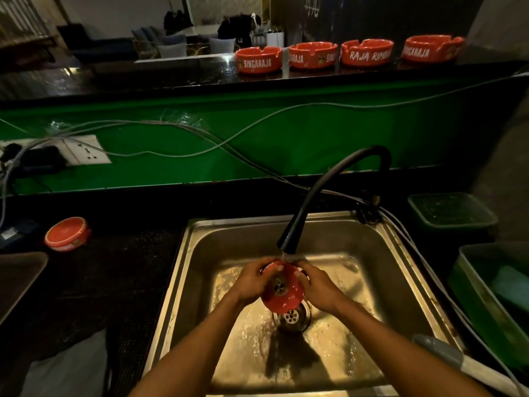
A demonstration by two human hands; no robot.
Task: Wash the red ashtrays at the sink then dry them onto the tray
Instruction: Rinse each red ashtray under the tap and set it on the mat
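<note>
Over the steel sink I hold a red ashtray under the black faucet, with water running onto its top edge. My left hand grips its left side and my right hand grips its right side; the ashtray is tilted with its wet bottom toward me. Several red ashtrays stand in a row on the raised dark ledge behind. One more red ashtray lies upside down on the left counter. A dark tray shows at the left edge.
The drain sits right below the held ashtray. Green plastic containers stand to the right of the sink. Cables run across the green wall panel from a socket at left. A white cloth lies at bottom left.
</note>
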